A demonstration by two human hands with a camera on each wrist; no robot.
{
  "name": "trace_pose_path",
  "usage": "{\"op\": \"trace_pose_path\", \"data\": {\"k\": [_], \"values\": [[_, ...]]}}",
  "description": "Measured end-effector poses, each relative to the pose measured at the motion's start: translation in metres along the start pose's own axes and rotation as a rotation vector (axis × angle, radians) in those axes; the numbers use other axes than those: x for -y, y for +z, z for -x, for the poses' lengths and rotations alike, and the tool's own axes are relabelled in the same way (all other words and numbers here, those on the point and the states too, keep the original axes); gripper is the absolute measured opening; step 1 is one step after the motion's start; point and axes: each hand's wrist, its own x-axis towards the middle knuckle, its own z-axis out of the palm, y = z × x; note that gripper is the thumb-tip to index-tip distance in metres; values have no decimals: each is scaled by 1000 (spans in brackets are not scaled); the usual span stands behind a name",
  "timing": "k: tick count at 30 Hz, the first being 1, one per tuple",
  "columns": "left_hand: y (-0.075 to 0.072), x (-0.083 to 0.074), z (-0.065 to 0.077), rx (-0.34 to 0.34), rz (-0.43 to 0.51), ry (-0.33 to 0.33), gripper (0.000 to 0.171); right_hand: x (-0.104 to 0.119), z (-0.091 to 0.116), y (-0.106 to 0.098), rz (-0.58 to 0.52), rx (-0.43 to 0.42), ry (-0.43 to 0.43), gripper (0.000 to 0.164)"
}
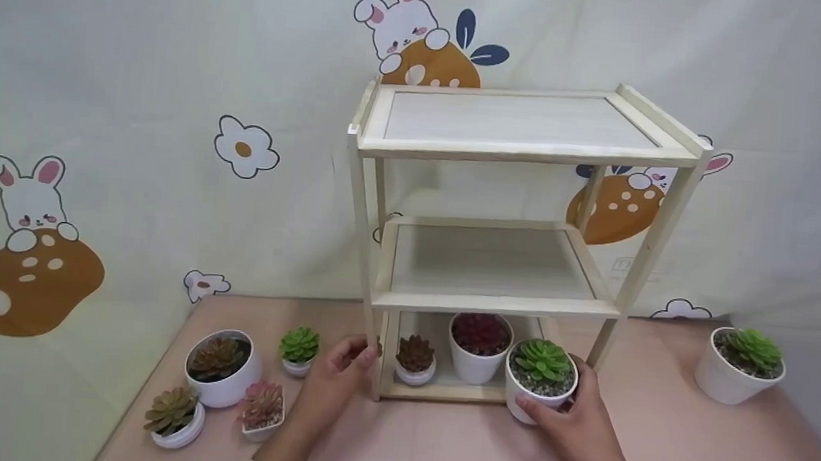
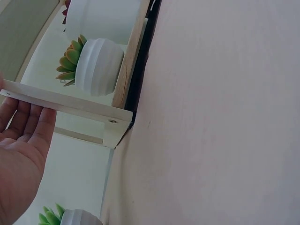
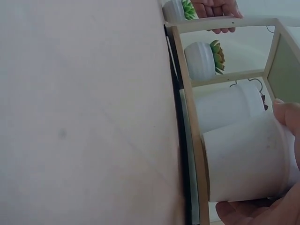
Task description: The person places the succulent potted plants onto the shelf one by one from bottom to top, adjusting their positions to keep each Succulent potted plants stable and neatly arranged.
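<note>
My right hand (image 1: 583, 426) grips a white pot with a green succulent (image 1: 543, 362), thumb in front and fingers round the far side. In the right wrist view this pot (image 3: 246, 161) is right at the front edge of the bottom tier. My left hand (image 1: 333, 380) holds the left front post (image 2: 70, 105) of a three-tier wooden shelf (image 1: 504, 155). On the bottom tier stand a small ribbed pot with a brownish succulent (image 1: 415, 361) and a larger white pot with a dark red succulent (image 1: 480, 349), which the held pot partly hides in the right wrist view.
Left of the shelf stand several potted succulents: a large brownish one (image 1: 224, 370), a small green one (image 1: 299, 346), a pink one (image 1: 263, 409) and an olive one (image 1: 174, 417). Another green one (image 1: 740, 365) is far right. A patterned cloth (image 1: 136, 92) hangs behind.
</note>
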Motion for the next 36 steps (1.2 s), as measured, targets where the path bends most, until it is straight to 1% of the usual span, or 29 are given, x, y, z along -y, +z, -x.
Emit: {"op": "trace_pose_path", "data": {"k": [5,8,13,20,23,27,30,36], "values": [[0,-1,0,-4,-6,-5,43,-1,-3,1,14,-14,-5,107],[0,-2,0,-7,-13,-7,45,-2,-4,2,31,-20,-9,106],[0,-1,0,-11,-27,-5,45,-4,-5,1,84,-10,-9,105],[0,0,0,-6,-4,4,40,-3,-6,-1,254,-43,-37,103],[0,0,0,-10,-13,2,39,-2,-5,-1,289,-58,-52,102],[0,-1,0,-16,-18,1,40,-1,-6,1,277,-62,-62,101],[0,0,0,-19,-22,2,41,-2,-7,2,247,-57,-65,102],[0,-1,0,-19,-25,-1,42,-7,-11,3,200,-35,-43,102]]}}
